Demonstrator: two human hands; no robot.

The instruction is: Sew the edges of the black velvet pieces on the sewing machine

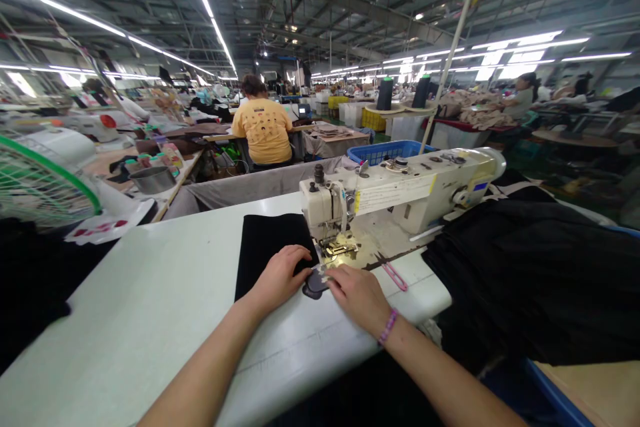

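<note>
A black cloth piece (265, 240) lies flat on the white table, its right edge beside the needle area of a sewing machine (395, 190). My left hand (283, 275) rests on this cloth, thumb and forefinger apart, fingertips close to the presser foot. Just in front of the needle area, my right hand (361, 297) has its fingers bent together. A small pale bit shows at its fingertips; what it is, I cannot make out. Between the hands sits a dark grey rounded plate (316, 283). Pink-handled thread snips (395, 276) lie right of my right hand.
Black fabric (540, 267) is piled at the right of the machine. A green-rimmed fan (50, 177) stands at the left. Behind the machine are a blue basket (390, 149) and thread cones (385, 93) on a stand. A person in a yellow shirt (263, 130) sits ahead.
</note>
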